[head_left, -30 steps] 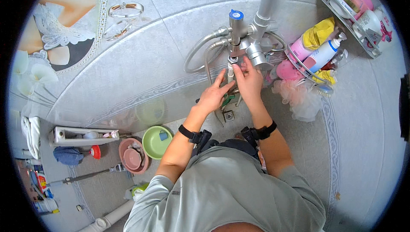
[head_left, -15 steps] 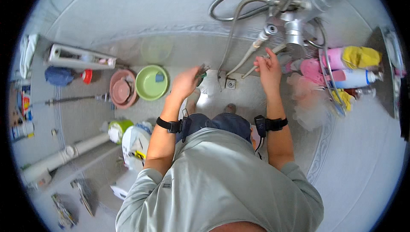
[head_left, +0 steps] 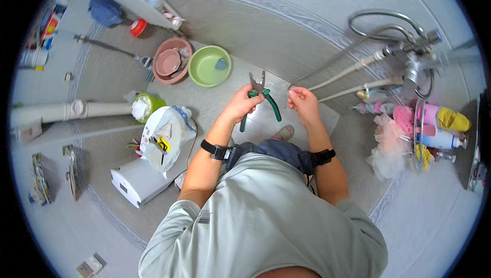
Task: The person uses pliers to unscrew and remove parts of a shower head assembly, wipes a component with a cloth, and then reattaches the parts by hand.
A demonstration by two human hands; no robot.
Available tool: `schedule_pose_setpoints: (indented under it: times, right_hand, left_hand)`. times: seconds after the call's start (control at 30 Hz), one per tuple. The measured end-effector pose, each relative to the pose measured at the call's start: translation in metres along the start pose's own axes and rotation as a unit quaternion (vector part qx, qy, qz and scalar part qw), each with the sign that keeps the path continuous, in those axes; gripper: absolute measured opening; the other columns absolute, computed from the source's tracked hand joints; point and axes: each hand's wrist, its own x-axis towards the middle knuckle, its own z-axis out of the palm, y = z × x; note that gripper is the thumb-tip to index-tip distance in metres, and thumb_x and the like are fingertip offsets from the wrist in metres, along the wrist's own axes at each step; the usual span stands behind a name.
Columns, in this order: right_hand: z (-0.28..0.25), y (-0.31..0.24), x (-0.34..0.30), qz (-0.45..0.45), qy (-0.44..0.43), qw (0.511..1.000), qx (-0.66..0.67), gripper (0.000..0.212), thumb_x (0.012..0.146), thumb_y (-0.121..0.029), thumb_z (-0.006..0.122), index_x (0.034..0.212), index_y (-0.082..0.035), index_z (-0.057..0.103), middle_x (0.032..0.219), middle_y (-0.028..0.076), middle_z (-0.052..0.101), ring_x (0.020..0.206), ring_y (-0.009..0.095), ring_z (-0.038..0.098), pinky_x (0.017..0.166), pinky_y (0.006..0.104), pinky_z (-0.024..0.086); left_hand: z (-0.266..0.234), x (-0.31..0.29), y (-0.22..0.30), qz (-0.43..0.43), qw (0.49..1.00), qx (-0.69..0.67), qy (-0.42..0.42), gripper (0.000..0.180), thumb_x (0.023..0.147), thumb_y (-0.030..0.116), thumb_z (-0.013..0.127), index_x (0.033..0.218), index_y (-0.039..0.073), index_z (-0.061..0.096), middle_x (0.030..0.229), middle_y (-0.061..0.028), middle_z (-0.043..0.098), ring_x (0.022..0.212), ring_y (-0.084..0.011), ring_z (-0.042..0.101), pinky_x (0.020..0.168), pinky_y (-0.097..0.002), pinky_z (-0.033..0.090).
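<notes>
My left hand (head_left: 244,104) is closed on a pair of pliers (head_left: 259,90) with green handles. Their metal jaws point away from me and stand apart, and the handles are spread. Just to the right, my right hand (head_left: 304,103) has thumb and fingers pinched together. A thin, small piece seems to hang from that pinch, too fine to name. Both hands are in front of my body above the tiled floor (head_left: 250,147), a short gap between them.
A green basin (head_left: 210,67) and a pink basin (head_left: 172,60) stand on the floor at the far left. Shower hoses (head_left: 348,76) run from the tap (head_left: 413,65) at the right, beside a rack with bottles (head_left: 437,139). A toilet (head_left: 148,178) with a bag-covered lid is at my left.
The view has turned, shifting the room across the picture. My hands have come nearer each other, and the right fingers have closed to a pinch. The pliers now show plainly, jaws apart.
</notes>
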Motion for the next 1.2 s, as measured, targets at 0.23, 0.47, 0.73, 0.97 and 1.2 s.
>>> schedule_pose_setpoints:
  times: [0.23, 0.47, 0.73, 0.97, 1.2]
  right_hand:
    - [0.116, 0.050, -0.025, -0.076, -0.165, 0.969, -0.165, 0.013, 0.088, -0.015, 0.063, 0.090, -0.002, 0.063, 0.083, 0.000, 0.061, 0.076, 0.006, 0.054, 0.070, 0.0197, 0.043]
    - [0.212, 0.120, -0.048, 0.014, -0.173, 0.930, -0.325, 0.015, 0.088, -0.018, 0.063, 0.089, -0.003, 0.063, 0.074, -0.004, 0.057, 0.071, 0.005, 0.051, 0.063, 0.0224, 0.042]
    - [0.285, 0.195, -0.044, 0.043, -0.249, 0.885, -0.391, 0.016, 0.089, -0.018, 0.064, 0.093, -0.003, 0.066, 0.076, -0.003, 0.058, 0.069, 0.006, 0.047, 0.063, 0.0219, 0.041]
    - [0.330, 0.249, -0.040, 0.008, -0.360, 0.825, -0.436, 0.013, 0.086, -0.007, 0.063, 0.098, -0.005, 0.059, 0.076, 0.001, 0.057, 0.067, 0.009, 0.048, 0.061, 0.0234, 0.043]
    - [0.356, 0.288, -0.026, -0.009, -0.361, 0.770, -0.526, 0.023, 0.082, -0.008, 0.066, 0.099, 0.000, 0.053, 0.073, 0.012, 0.061, 0.063, 0.019, 0.059, 0.060, 0.0307, 0.047]
  left_hand:
    - [-0.077, -0.054, -0.033, -0.014, 0.992, -0.124, 0.001, 0.031, 0.090, 0.022, 0.060, 0.114, 0.005, 0.050, 0.082, -0.0022, 0.059, 0.054, -0.0052, 0.047, 0.044, -0.0200, 0.038]
    - [-0.146, -0.105, -0.105, 0.190, 0.940, 0.142, 0.246, 0.070, 0.088, 0.024, 0.060, 0.144, 0.005, 0.023, 0.094, -0.0144, 0.063, 0.081, -0.0230, 0.061, 0.068, -0.0330, 0.049]
    - [-0.226, -0.162, -0.151, 0.079, 0.956, 0.105, 0.263, 0.027, 0.085, 0.027, 0.061, 0.099, 0.005, 0.066, 0.097, -0.0167, 0.065, 0.089, -0.0278, 0.062, 0.077, -0.0374, 0.048]
    - [-0.302, -0.195, -0.243, -0.065, 0.854, -0.071, 0.512, 0.028, 0.090, 0.025, 0.057, 0.100, 0.000, 0.063, 0.090, -0.0100, 0.066, 0.076, -0.0170, 0.063, 0.067, -0.0306, 0.049]
    - [-0.413, -0.210, -0.383, -0.133, 0.758, -0.139, 0.623, 0.026, 0.091, 0.021, 0.054, 0.102, -0.002, 0.062, 0.085, -0.0107, 0.066, 0.068, -0.0173, 0.065, 0.060, -0.0310, 0.049]
